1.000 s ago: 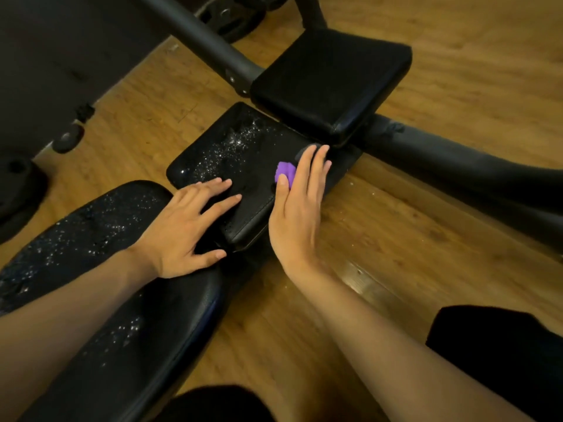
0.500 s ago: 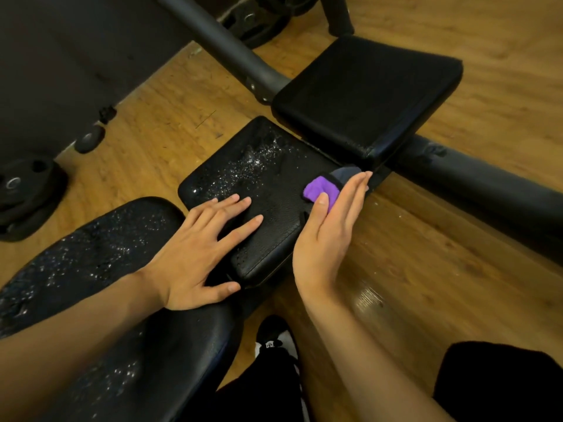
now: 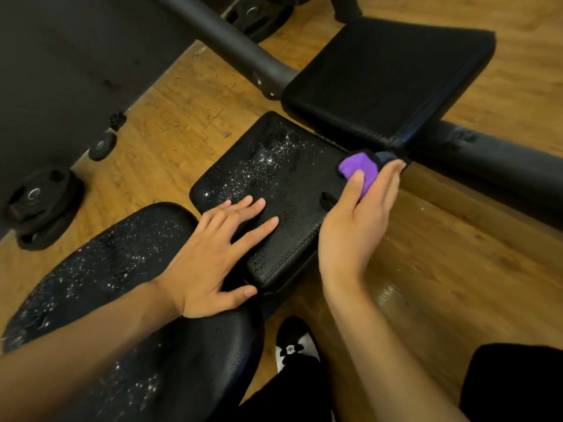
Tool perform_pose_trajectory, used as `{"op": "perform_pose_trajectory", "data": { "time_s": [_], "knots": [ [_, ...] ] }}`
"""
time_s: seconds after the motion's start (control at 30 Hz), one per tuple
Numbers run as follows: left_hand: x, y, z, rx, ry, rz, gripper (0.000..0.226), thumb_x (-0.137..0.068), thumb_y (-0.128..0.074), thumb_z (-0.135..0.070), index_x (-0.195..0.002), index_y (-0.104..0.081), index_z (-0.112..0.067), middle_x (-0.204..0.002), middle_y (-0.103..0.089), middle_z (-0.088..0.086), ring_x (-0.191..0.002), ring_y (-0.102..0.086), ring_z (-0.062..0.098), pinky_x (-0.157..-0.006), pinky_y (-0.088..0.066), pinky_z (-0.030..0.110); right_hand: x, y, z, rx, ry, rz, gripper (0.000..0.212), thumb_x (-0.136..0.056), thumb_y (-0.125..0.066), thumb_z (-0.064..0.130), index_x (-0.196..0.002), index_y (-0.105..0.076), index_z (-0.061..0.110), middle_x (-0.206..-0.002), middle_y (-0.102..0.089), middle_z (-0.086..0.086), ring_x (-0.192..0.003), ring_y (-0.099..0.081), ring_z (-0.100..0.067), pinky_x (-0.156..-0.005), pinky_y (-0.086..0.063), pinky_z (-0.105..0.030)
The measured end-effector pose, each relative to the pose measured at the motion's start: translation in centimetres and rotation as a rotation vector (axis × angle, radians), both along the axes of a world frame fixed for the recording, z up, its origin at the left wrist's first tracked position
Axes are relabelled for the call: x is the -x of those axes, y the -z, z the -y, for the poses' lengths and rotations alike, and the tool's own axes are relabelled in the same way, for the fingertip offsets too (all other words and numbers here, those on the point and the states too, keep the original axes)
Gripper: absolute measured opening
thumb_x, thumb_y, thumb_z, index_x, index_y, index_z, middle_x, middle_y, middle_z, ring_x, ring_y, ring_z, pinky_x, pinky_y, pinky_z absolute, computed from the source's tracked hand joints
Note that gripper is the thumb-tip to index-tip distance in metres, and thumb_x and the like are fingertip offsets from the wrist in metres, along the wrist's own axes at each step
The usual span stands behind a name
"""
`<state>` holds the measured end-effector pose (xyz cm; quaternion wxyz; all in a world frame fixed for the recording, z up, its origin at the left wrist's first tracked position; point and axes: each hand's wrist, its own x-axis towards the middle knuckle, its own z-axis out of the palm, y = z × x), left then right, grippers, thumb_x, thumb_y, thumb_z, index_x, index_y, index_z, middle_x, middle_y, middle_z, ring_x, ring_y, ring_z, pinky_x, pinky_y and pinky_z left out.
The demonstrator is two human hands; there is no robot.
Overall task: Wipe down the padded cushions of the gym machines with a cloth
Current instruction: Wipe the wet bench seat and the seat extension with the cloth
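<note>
A small black padded cushion [image 3: 274, 178], wet with droplets on its far left part, lies in the middle of the head view. My left hand [image 3: 213, 260] rests flat on its near edge, fingers spread. My right hand [image 3: 356, 233] stands on edge at the cushion's far right corner and holds a purple cloth [image 3: 356, 166] between thumb and straight fingers, against the pad. A larger square cushion [image 3: 387, 77] sits just beyond, dry-looking. A long rounded cushion [image 3: 106, 269] speckled with droplets runs under my left forearm.
Dark metal frame tubes run from the top centre [image 3: 231, 41] and off to the right [image 3: 487, 166]. Weight plates lie on the wooden floor at left [image 3: 42, 205] and top [image 3: 259, 13]. My shoe [image 3: 295, 351] shows below the cushion. A dark mat [image 3: 61, 71] covers the upper left.
My right hand slid the cloth from the cushion's top toward its far right corner and tipped onto its edge. The left hand stayed put while the camera came closer.
</note>
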<state>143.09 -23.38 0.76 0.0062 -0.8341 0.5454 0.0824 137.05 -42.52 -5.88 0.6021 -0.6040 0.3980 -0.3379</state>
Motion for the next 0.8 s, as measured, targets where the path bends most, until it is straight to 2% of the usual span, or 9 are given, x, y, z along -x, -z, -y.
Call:
{"op": "perform_pose_trajectory", "data": {
  "time_s": [0.13, 0.2, 0.27, 0.37, 0.43, 0.5, 0.57, 0.63, 0.8],
  "knots": [
    [-0.1, 0.0, 0.1, 0.010, 0.005, 0.006, 0.090, -0.098, -0.016, -0.077, -0.162, -0.033, -0.017, -0.169, -0.025, 0.013, -0.159, -0.017, 0.032, -0.122, -0.021, 0.062, 3.2, -0.5, -8.7, 0.147, -0.049, 0.039, 0.055, -0.110, -0.035, 0.021, -0.159, -0.021, 0.000, -0.170, -0.007, -0.010, -0.158, -0.006, -0.029, -0.127, -0.016, -0.039],
    [0.0, 0.0, 0.0, 0.009, 0.007, 0.003, 0.091, -0.097, -0.016, -0.078, -0.162, -0.032, -0.017, -0.169, -0.024, 0.013, -0.159, -0.017, 0.032, -0.121, -0.022, 0.063, 4.2, -0.3, -10.5, 0.173, -0.106, 0.062, 0.055, -0.110, -0.033, 0.024, -0.159, -0.019, 0.001, -0.171, -0.003, -0.007, -0.158, -0.002, -0.029, -0.127, -0.017, -0.045],
    [0.0, 0.0, 0.0, 0.007, 0.005, -0.002, 0.093, -0.097, -0.014, -0.079, -0.162, -0.033, -0.016, -0.169, -0.025, 0.013, -0.159, -0.018, 0.032, -0.121, -0.022, 0.064, 2.5, -0.1, -6.6, 0.103, -0.079, 0.085, 0.055, -0.110, -0.035, 0.024, -0.159, -0.021, 0.002, -0.171, -0.006, -0.010, -0.158, -0.004, -0.028, -0.127, -0.015, -0.035],
    [0.0, 0.1, 0.0, 0.016, 0.001, -0.004, 0.092, -0.098, -0.012, -0.078, -0.162, -0.034, -0.015, -0.168, -0.026, 0.014, -0.158, -0.019, 0.032, -0.121, -0.021, 0.064, 0.1, 0.0, 0.0, 0.048, -0.057, -0.001, 0.056, -0.111, -0.034, 0.026, -0.161, -0.015, 0.009, -0.171, -0.008, -0.007, -0.157, -0.005, -0.022, -0.112, -0.005, 0.001],
    [-0.1, 0.1, 0.0, 0.025, 0.003, -0.006, 0.090, -0.099, -0.011, -0.076, -0.161, -0.034, -0.016, -0.168, -0.026, 0.015, -0.158, -0.019, 0.032, -0.120, -0.021, 0.064, 0.4, -0.2, -1.2, 0.069, -0.011, 0.008, 0.057, -0.111, -0.035, 0.024, -0.161, -0.016, 0.007, -0.171, -0.009, -0.009, -0.158, -0.007, -0.024, -0.117, -0.006, -0.005],
    [-0.2, 0.1, 0.0, 0.034, 0.012, -0.008, 0.088, -0.099, -0.011, -0.075, -0.162, -0.033, -0.017, -0.168, -0.026, 0.015, -0.158, -0.019, 0.032, -0.120, -0.022, 0.064, 2.4, -0.2, -6.3, 0.102, -0.044, 0.050, 0.057, -0.111, -0.034, 0.022, -0.160, -0.014, 0.002, -0.170, -0.005, -0.013, -0.158, -0.004, -0.026, -0.127, -0.012, -0.028],
    [-0.2, 0.1, -0.1, 0.045, 0.012, -0.014, 0.088, -0.099, -0.011, -0.075, -0.162, -0.032, -0.017, -0.168, -0.026, 0.014, -0.158, -0.019, 0.032, -0.120, -0.021, 0.064, 4.2, -0.7, -10.7, 0.100, -0.113, 0.071, 0.059, -0.111, -0.032, 0.026, -0.159, -0.008, 0.003, -0.171, 0.001, -0.012, -0.158, 0.001, -0.026, -0.128, -0.014, -0.037],
    [-0.2, 0.2, -0.2, 0.051, 0.005, -0.023, 0.089, -0.099, -0.010, -0.075, -0.161, -0.034, -0.016, -0.168, -0.026, 0.014, -0.158, -0.020, 0.032, -0.121, -0.021, 0.063, 3.5, -0.7, -9.6, 0.053, -0.090, 0.075, 0.058, -0.110, -0.035, 0.023, -0.160, -0.013, 0.002, -0.170, -0.001, -0.014, -0.158, -0.001, -0.028, -0.127, -0.013, -0.033],
    [-0.2, 0.3, -0.1, 0.053, 0.006, -0.025, 0.090, -0.100, -0.008, -0.074, -0.160, -0.036, -0.013, -0.167, -0.028, 0.016, -0.158, -0.021, 0.033, -0.119, -0.023, 0.062, -1.2, -0.9, 0.6, -0.096, 0.023, 0.021, 0.058, -0.111, -0.035, 0.024, -0.161, -0.014, 0.006, -0.171, -0.010, -0.010, -0.157, -0.011, -0.022, -0.106, -0.005, 0.005]
  ]
}}
